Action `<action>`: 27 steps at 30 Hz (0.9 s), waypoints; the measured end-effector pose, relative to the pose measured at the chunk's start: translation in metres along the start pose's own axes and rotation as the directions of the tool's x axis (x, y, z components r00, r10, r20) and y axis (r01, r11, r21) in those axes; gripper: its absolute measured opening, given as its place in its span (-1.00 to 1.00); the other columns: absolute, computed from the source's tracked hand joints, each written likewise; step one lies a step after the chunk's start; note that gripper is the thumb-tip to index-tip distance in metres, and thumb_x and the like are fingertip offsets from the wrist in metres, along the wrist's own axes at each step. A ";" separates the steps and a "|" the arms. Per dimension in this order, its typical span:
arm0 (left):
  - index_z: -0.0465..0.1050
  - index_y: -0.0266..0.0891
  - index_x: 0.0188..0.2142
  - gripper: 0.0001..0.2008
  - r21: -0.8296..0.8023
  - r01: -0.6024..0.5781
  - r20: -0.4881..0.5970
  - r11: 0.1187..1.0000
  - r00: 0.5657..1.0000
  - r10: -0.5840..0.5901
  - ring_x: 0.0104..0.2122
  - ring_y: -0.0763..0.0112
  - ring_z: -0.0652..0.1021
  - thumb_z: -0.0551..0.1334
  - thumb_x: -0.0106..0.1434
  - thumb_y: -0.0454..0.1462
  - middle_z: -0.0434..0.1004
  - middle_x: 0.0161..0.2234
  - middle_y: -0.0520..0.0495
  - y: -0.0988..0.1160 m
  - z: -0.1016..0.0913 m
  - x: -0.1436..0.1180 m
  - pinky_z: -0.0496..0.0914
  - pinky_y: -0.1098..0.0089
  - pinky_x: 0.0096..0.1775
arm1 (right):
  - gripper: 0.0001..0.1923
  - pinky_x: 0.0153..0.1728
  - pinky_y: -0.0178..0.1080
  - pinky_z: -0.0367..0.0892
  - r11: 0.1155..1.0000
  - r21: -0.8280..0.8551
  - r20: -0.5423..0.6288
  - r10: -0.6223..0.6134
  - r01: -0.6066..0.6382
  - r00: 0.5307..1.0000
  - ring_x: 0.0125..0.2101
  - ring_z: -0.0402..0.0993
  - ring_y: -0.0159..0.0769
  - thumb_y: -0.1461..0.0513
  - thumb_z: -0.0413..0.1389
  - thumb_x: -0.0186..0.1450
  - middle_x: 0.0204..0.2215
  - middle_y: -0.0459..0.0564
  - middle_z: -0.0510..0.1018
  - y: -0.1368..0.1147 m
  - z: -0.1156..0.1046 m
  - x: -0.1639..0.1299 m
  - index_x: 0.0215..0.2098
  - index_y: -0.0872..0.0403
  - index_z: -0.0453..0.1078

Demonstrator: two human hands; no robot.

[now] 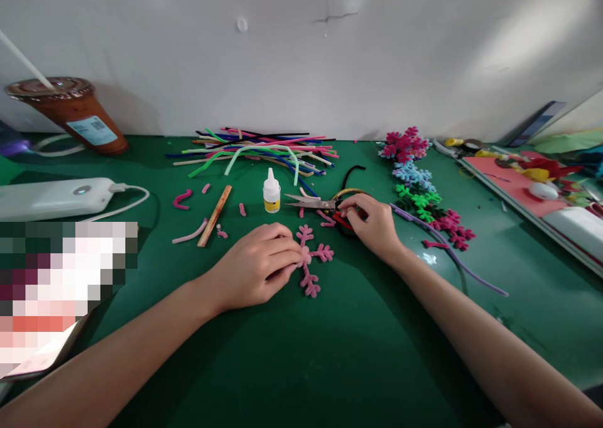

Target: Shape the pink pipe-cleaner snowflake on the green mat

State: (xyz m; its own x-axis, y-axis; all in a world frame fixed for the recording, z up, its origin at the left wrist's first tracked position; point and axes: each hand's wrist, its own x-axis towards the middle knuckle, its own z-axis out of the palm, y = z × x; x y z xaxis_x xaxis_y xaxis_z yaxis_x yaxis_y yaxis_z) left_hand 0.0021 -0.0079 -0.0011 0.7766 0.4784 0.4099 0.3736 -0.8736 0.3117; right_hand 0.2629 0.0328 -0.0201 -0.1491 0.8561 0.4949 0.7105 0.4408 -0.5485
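A pink pipe-cleaner snowflake (309, 283) lies on the green table, three of its branched arms showing. My left hand (264, 261) grips its left side, and the fingers hide that part. My right hand (370, 220) is closed on the handles of a pair of scissors (315, 203), whose blades point left and stand slightly apart. Just left of the blade tips stands a small white glue bottle (272, 195) with a yellow label. Short pink pipe-cleaner pieces (242, 210) lie scattered around it, beside a flat wooden stick (215, 217).
Behind is a pile of coloured pipe cleaners (264, 148). Finished snowflakes (417, 176) sit at the right, near a long purple pipe cleaner (452, 252) and a cluttered red board (499, 180). At left are a drink cup (80, 117), a white power bank (56, 198) and a pixelated screen (51, 315).
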 end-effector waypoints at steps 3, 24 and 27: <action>0.47 -0.19 -0.06 -0.72 0.006 0.001 0.012 1.000 1.000 -0.001 -0.10 0.26 0.42 0.13 0.27 -0.38 0.57 -0.13 -0.07 -0.001 0.001 0.000 0.39 0.20 -0.08 | -0.80 -0.42 -0.28 0.28 1.000 0.006 -0.001 0.001 -0.001 1.000 -0.50 0.38 -0.35 0.36 -0.02 0.19 -0.47 -0.06 0.51 0.000 0.000 0.000 -0.39 0.07 0.45; 0.43 -0.21 -0.02 -0.69 0.038 -0.031 0.034 0.999 0.999 0.029 -0.08 0.26 0.40 0.11 0.28 -0.42 0.55 -0.11 -0.08 0.000 0.001 -0.001 0.37 0.20 -0.06 | -0.80 -0.42 -0.29 0.28 1.000 0.006 0.003 0.004 -0.004 1.000 -0.47 0.40 -0.34 0.37 -0.01 0.19 -0.45 -0.06 0.52 0.000 0.001 0.000 -0.38 0.07 0.45; 0.42 -0.23 -0.03 -0.69 0.027 -0.022 -0.024 0.999 0.999 0.023 -0.09 0.27 0.41 0.12 0.26 -0.43 0.52 -0.11 -0.10 0.000 0.000 0.000 0.37 0.20 -0.04 | -0.80 -0.41 -0.29 0.28 1.000 0.010 0.004 0.006 -0.006 1.000 -0.47 0.41 -0.34 0.38 -0.01 0.19 -0.45 -0.06 0.52 0.000 0.000 0.000 -0.38 0.08 0.45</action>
State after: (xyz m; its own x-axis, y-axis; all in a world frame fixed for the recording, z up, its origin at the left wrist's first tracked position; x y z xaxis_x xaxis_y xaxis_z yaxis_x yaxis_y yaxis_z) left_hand 0.0022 -0.0082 -0.0014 0.7726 0.4606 0.4371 0.3700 -0.8860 0.2795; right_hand 0.2627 0.0328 -0.0204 -0.1475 0.8597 0.4891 0.7043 0.4385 -0.5583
